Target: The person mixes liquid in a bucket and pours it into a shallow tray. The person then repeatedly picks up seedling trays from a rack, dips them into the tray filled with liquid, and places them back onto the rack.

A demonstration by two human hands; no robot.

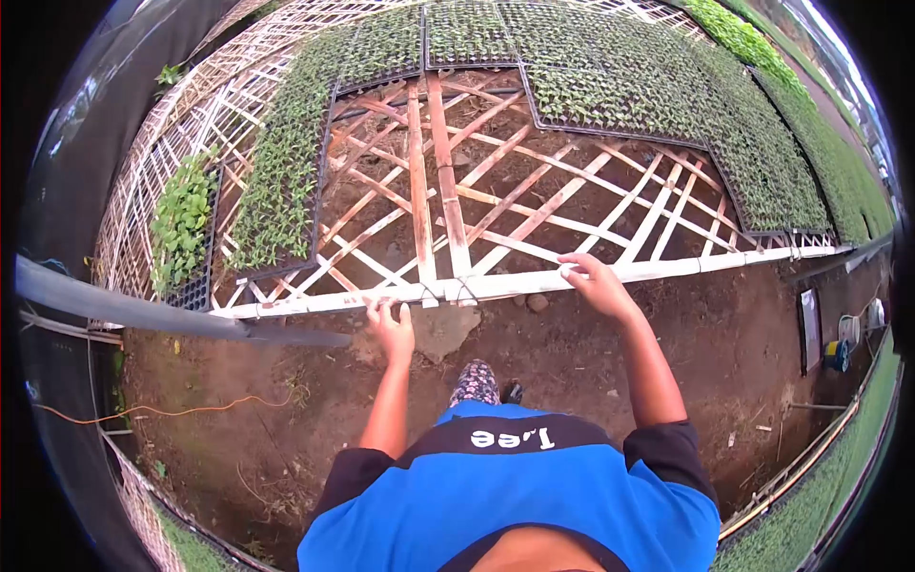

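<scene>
White pole [524, 283] laid L-R by L hand [393, 334] & R hand [602, 292], equally near, both unclenched, nothing gripped, contact unclear.

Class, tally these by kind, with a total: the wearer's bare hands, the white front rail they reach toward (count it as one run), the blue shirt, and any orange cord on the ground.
Bare hands: 2 (left hand, right hand)
White front rail: 1
Blue shirt: 1
Orange cord: 1
Total: 5
</scene>
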